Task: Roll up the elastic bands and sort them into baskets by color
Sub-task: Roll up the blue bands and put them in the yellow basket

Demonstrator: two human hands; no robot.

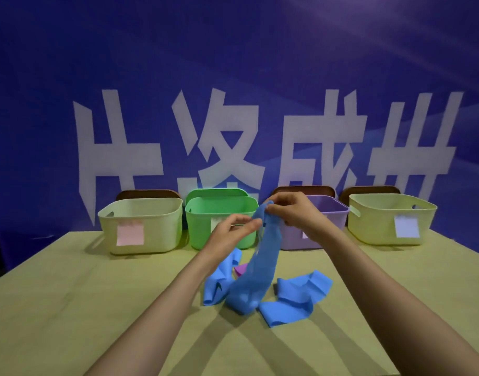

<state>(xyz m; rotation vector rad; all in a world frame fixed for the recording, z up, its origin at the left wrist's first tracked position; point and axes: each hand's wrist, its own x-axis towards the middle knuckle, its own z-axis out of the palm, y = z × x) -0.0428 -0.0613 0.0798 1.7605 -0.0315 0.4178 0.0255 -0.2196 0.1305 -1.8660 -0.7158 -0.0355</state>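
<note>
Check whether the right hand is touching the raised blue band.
Touching. The head view shows the right hand pinching the top end of the raised blue band, which hangs from its fingertips down to the table.

Blue band (262,256) — heaped at lower centre, one end lifted; purple band (241,269) peeking beside it. Mid-frame row — left pale basket (151,240), green basket (205,226), purple basket (333,215), right pale basket (374,223).

I note right hand (296,210) pinching the top of the blue band (262,267), left hand (231,233) pinching just below; its lower part lies on the table (97,294).
</note>
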